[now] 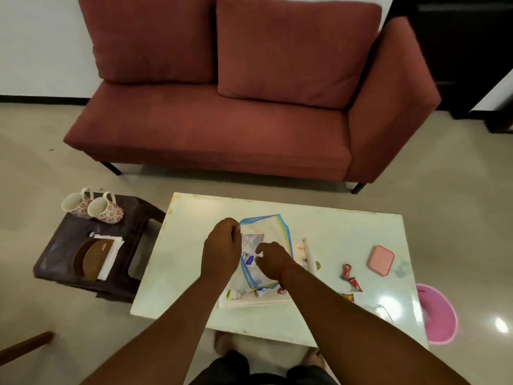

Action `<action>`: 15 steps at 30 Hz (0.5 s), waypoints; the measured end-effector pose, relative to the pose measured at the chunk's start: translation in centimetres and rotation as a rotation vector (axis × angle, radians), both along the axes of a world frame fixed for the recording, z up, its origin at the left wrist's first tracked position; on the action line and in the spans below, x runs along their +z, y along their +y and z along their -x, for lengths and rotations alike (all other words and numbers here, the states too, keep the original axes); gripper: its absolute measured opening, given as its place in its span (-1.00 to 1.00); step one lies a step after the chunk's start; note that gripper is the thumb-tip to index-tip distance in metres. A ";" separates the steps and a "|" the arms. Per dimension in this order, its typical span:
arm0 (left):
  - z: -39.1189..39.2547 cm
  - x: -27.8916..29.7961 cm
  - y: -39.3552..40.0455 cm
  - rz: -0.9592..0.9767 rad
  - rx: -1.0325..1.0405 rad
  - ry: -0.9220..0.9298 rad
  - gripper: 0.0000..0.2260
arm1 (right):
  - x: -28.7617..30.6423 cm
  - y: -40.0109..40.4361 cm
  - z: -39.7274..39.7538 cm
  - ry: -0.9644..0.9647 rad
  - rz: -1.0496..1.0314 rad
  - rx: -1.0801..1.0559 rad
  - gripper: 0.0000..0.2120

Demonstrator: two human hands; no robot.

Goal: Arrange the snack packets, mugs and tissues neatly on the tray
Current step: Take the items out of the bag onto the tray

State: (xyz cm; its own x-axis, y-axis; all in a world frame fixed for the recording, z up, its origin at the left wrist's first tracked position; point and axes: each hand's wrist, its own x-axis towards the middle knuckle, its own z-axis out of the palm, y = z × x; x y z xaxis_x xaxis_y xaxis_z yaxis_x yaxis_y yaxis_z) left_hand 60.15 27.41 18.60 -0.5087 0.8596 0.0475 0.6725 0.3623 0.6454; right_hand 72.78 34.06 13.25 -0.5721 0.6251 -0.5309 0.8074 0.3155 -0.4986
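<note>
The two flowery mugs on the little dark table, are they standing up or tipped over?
Tipped over. Both flowery mugs lie on their sides on the dark stool, with their open mouths showing and their handles pointing up.

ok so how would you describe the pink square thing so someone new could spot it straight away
Start at the white coffee table in front of the red sofa and look toward its right end, past the person's right hand. The pink case lies flat there, apart from the red candy wrappers beside it. It is the only smooth, rounded-corner pink square on the tabletop.
</note>
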 end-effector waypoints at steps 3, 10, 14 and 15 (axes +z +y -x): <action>-3.2 1.8 1.0 -0.096 0.019 -0.020 -0.92 | 1.1 2.4 -2.1 -0.160 0.047 0.141 -0.56; -7.2 3.6 2.3 -0.241 0.068 -0.099 -0.88 | 1.1 5.9 -5.5 -0.197 -0.045 0.106 -0.65; -6.5 2.7 2.2 -0.186 0.094 -0.068 -0.89 | 2.1 4.6 -5.2 -0.137 -0.241 0.101 -0.71; -6.0 2.4 2.1 -0.170 0.101 -0.054 -0.89 | 2.5 4.1 -5.0 -0.081 -0.294 0.059 -0.72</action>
State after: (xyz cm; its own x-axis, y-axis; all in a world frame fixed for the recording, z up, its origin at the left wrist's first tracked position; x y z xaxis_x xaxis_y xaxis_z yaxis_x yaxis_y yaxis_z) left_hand 66.13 29.55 21.01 -0.5975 0.7861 0.1579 0.6009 0.3085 0.7374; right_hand 77.79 38.13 15.76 -0.5752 0.7256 -0.3778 0.8168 0.4839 -0.3141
